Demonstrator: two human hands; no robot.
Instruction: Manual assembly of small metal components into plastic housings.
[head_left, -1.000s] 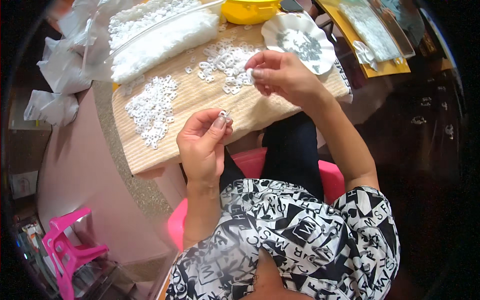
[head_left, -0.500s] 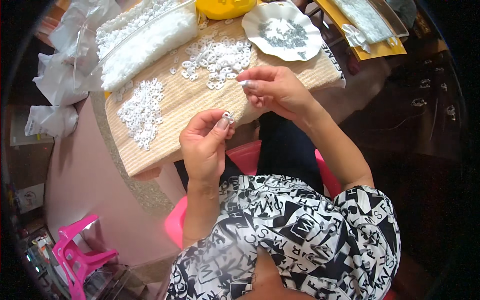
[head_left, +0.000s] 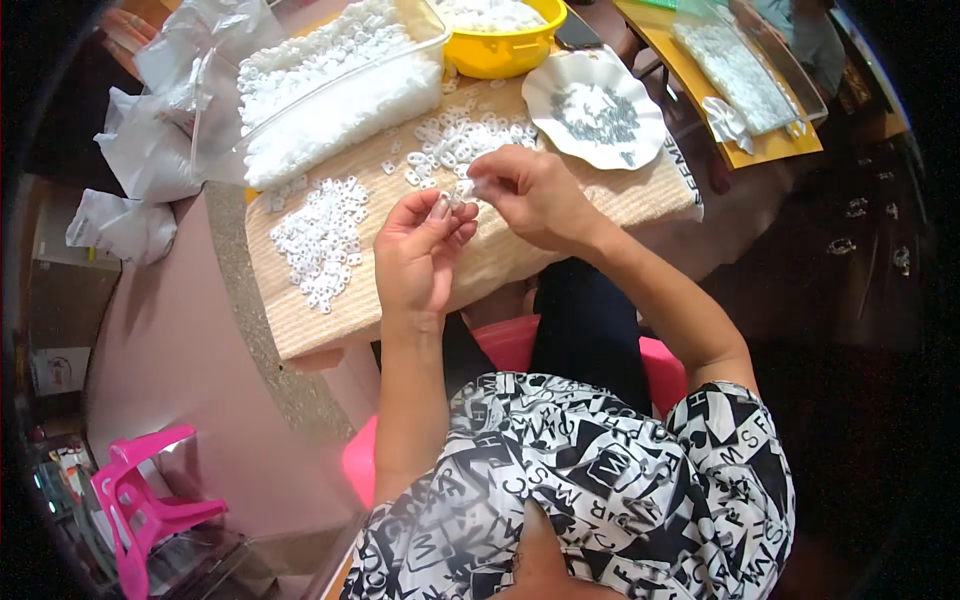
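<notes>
My left hand is raised over the near edge of the cloth-covered table, thumb and fingers pinched on a small white plastic piece. Right beside it, my right hand is closed in a pinch, its fingertips close to that piece; what they grip is too small to make out. Behind the hands lies a loose pile of white two-holed pieces. Another pile of such pieces spreads to the left of my left hand. A white wavy-rimmed plate beyond my right hand holds small grey and white bits.
At the back left stands a clear plastic bin full of white parts, near white plastic bags. A yellow bowl is at the back. To the right, a yellow surface carries a bag of white parts. A pink stool is lower left.
My right hand has come down and in to meet my left hand, their fingertips now close together. My left hand has risen slightly. The view has shifted, showing more of the yellow bowl.
</notes>
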